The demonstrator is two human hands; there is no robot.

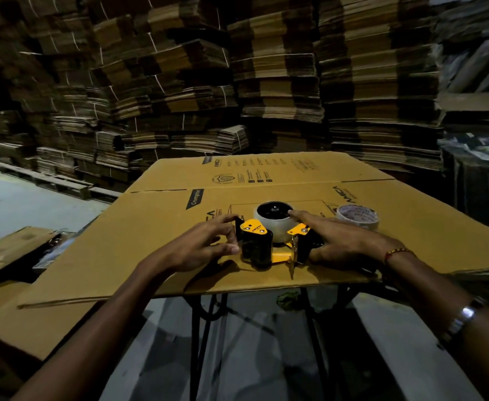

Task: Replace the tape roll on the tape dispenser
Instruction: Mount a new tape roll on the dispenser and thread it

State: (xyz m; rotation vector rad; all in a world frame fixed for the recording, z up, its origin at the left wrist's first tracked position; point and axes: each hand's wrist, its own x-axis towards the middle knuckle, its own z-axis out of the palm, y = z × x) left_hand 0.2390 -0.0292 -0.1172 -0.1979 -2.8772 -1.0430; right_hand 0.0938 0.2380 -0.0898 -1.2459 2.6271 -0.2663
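Note:
A yellow and black tape dispenser lies flat on a flattened cardboard sheet. A clear tape roll sits on its black hub. My left hand grips the dispenser's black handle side, fingers curled around it. On the dispenser's right side rests my right hand, with its index finger stretched onto the rim of the mounted roll. A second tape roll with a printed core lies flat on the cardboard, just behind my right hand.
The cardboard sheet rests on a black metal stand with legs below. Tall stacks of flattened cartons fill the background. More cardboard lies at the lower left. Grey floor shows at the left.

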